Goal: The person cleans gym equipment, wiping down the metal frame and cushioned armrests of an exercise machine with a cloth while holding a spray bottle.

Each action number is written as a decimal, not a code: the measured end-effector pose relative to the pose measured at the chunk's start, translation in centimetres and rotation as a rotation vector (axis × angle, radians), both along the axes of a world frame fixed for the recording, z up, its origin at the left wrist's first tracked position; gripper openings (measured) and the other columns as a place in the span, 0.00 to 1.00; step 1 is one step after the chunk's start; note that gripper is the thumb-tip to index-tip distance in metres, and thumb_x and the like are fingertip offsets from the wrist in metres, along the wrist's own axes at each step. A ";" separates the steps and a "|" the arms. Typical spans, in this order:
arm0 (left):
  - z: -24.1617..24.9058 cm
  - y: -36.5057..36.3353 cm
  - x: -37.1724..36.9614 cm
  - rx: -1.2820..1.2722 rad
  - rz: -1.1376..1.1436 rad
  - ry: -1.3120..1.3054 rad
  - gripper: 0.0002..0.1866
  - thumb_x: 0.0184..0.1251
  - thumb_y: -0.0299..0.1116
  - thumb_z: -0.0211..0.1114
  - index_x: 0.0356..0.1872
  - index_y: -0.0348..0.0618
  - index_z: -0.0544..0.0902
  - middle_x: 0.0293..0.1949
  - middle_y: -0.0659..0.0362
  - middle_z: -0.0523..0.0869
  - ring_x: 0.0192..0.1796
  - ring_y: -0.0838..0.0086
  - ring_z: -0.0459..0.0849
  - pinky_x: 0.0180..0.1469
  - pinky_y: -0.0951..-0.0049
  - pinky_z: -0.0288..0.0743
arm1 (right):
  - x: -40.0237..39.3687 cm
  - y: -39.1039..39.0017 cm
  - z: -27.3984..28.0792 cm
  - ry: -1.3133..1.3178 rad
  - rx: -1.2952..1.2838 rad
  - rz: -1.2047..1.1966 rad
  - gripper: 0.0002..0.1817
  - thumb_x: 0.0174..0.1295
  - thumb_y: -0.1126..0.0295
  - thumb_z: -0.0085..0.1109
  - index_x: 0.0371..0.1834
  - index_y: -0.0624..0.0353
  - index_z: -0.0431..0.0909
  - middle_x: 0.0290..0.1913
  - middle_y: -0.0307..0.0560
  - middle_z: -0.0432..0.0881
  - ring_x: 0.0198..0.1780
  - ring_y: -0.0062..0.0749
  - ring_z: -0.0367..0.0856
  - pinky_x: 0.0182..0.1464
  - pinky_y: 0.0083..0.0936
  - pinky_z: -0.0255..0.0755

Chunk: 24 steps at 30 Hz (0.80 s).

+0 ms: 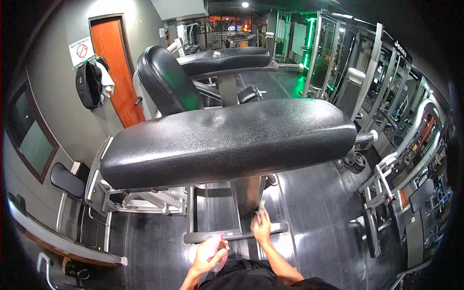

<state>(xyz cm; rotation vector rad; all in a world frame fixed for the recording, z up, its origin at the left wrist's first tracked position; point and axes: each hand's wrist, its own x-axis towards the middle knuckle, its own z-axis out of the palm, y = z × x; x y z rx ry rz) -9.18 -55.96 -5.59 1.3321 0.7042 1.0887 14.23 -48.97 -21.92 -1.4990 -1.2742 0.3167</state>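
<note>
Cloth (261,207), or something similarly pale, is showing just beyond the gripping fingers of the right hand (262,229), beside the post (247,195); the left hand (205,261) is closing its fingers around a pinkish bottle (210,247).

Reads "NO SMOKING" with a crossed-out cigarette on white sign (81,51) left of wooden door (117,67); reads "Jones" on metal frame (400,49) far right of door.
</note>
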 end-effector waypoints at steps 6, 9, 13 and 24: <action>0.3 0.9 0.9 0.080 -0.058 0.075 0.11 0.61 0.22 0.61 0.44 0.32 0.75 0.35 0.57 0.82 0.31 0.81 0.80 0.36 0.80 0.74 | 0.5 1.0 7.8 0.441 0.091 -0.085 0.21 0.63 0.81 0.46 0.61 0.76 0.64 0.56 0.59 0.75 0.60 0.38 0.72 0.62 0.27 0.63; 1.2 0.9 1.0 0.152 -0.061 0.104 0.11 0.61 0.22 0.61 0.45 0.32 0.75 0.35 0.57 0.81 0.31 0.80 0.80 0.35 0.80 0.74 | -0.4 2.6 16.3 0.361 0.472 -0.048 0.20 0.57 0.80 0.51 0.55 0.70 0.69 0.54 0.58 0.74 0.55 0.40 0.73 0.59 0.31 0.64; 0.8 0.2 0.6 0.047 -0.046 -0.028 0.11 0.62 0.20 0.60 0.45 0.32 0.74 0.35 0.56 0.81 0.31 0.79 0.80 0.34 0.79 0.74 | -2.4 5.6 17.3 -0.027 0.733 -0.132 0.23 0.48 0.77 0.57 0.52 0.63 0.73 0.57 0.67 0.69 0.55 0.61 0.71 0.59 0.44 0.64; -0.2 -0.2 -0.5 -0.026 0.015 -0.044 0.11 0.62 0.19 0.60 0.45 0.31 0.74 0.35 0.55 0.81 0.29 0.79 0.79 0.33 0.80 0.74 | 0.0 0.1 1.8 0.149 0.076 -0.029 0.24 0.46 0.83 0.53 0.52 0.64 0.76 0.56 0.61 0.75 0.58 0.50 0.74 0.60 0.33 0.67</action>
